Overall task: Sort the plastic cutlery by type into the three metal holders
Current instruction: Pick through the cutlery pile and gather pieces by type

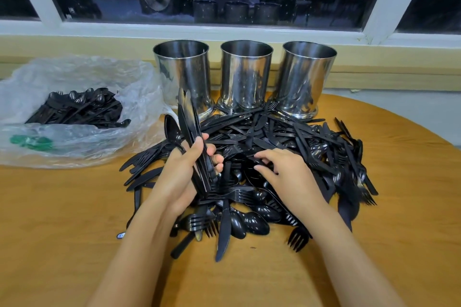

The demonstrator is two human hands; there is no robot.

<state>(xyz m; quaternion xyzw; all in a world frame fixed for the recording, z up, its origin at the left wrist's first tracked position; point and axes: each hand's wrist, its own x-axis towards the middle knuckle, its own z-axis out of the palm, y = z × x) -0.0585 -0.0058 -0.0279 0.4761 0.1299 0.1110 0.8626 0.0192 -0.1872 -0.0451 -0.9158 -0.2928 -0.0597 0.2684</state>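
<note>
Left hand [184, 169] is wrapped tight round a bundle of black knives [189, 119], fingers curled across the handles, blades fanning up and away toward the far edge of the table [62, 219]. That's a full fist, not much room for another one. A spoon [172, 132] stands just beside the bundle at the thumb side; whether it is in the grip or leaning from the heap, I can't tell.

Right hand [282, 172] is down on the pile of cutlery [287, 137], fingers bent, thumb and forefinger closing near a black piece. Whether it has actually pinched anything, I can't tell.

Here's the danger: the knives are slick and held only low down, so the fan could splay and slide out of the fist back into the heap. A stray spoon riding along would land in the wrong holder. And pulling one piece from that tangle could drag forks with it, off the near edge.

The pile fills the middle of the table. Behind it, along the far edge, stand the left holder [183, 75], middle holder [245, 72] and right holder [308, 75], nothing showing above their rims. At the far left corner, a clear plastic bag [74, 70] holds more cutlery.
</note>
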